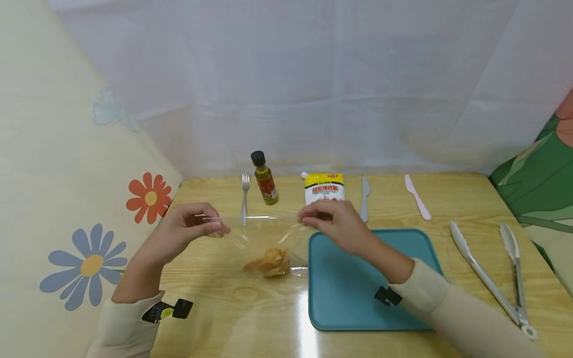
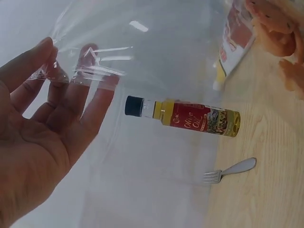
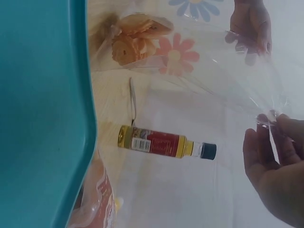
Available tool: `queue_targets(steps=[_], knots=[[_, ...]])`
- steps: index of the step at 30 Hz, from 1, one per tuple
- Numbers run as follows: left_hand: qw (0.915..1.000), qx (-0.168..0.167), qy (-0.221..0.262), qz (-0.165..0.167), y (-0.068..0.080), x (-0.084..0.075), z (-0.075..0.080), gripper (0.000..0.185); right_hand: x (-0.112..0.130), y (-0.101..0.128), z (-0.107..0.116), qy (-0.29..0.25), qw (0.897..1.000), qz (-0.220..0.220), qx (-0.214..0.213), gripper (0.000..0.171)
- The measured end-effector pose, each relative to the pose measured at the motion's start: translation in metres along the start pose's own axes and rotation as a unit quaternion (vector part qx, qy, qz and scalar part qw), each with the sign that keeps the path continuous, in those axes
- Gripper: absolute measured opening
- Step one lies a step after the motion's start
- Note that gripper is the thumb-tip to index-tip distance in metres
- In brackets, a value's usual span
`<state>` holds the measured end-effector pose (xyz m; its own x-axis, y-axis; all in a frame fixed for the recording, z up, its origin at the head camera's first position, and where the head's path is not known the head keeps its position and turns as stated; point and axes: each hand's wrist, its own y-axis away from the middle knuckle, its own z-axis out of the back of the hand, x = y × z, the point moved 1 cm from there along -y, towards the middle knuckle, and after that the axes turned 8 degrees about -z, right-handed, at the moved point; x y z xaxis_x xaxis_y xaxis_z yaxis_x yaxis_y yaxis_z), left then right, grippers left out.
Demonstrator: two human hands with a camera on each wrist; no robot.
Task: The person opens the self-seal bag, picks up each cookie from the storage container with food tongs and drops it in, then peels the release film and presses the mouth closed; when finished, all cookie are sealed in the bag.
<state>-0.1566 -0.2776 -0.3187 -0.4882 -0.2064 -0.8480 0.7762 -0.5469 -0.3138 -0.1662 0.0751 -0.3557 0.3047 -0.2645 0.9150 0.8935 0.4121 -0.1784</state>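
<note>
A clear plastic bag [image 1: 264,233] hangs stretched between both hands, low over the table. At its left upper corner my left hand [image 1: 185,229] pinches the film between thumb and fingers. The right hand [image 1: 340,226] pinches the opposite upper corner, its forearm reaching across the tray. Down in the bag lies a clump of orange-tan, thin, folded food pieces [image 1: 270,262], also visible in the right wrist view [image 3: 135,40]. Through the film the left wrist view shows an olive oil bottle [image 2: 199,118] and a fork [image 2: 232,170].
A teal tray [image 1: 353,311] lies right of the bag. Metal tongs [image 1: 481,283] lie spread at the far right. Along the back are the upright oil bottle, a yellow-and-white pouch [image 1: 324,186], a grey knife [image 1: 364,199] and a pink knife [image 1: 418,197]. White cloth [image 1: 286,99] hangs behind.
</note>
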Motion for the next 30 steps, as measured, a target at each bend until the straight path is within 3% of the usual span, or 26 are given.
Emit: queue_targets(steps=[3,9,12,15,17,21,24,30], knots=[[0.9981,0.018,0.058,0.011,0.007,-0.004,0.005,0.012,0.002,0.005,-0.006,-0.051,0.998,-0.009,0.028,0.015],[0.9920,0.044,0.115,0.025,0.024,-0.010,0.014,0.021,0.011,0.015,-0.021,-0.136,0.986,-0.038,0.090,0.018],[0.9822,0.074,0.173,0.003,0.032,-0.010,0.018,0.028,0.017,0.020,-0.027,-0.160,0.979,-0.055,0.109,0.020],[0.9665,0.102,0.236,0.001,0.038,-0.005,0.018,0.037,0.020,0.023,-0.030,-0.179,0.973,-0.083,0.120,0.020],[0.9602,0.106,0.257,0.023,0.039,0.002,0.016,0.037,0.018,0.021,-0.030,-0.184,0.970,-0.100,0.122,0.021],[0.9580,0.078,0.260,0.092,0.038,0.021,0.008,0.032,0.008,0.008,-0.031,-0.185,0.966,-0.148,0.105,0.020],[0.9601,0.035,0.238,0.144,0.032,0.040,0.003,0.028,-0.004,-0.007,-0.031,-0.187,0.963,-0.180,0.076,0.020],[0.9543,-0.059,0.182,0.230,0.009,0.075,-0.004,0.015,-0.030,-0.038,-0.031,-0.173,0.963,-0.207,0.017,0.023]])
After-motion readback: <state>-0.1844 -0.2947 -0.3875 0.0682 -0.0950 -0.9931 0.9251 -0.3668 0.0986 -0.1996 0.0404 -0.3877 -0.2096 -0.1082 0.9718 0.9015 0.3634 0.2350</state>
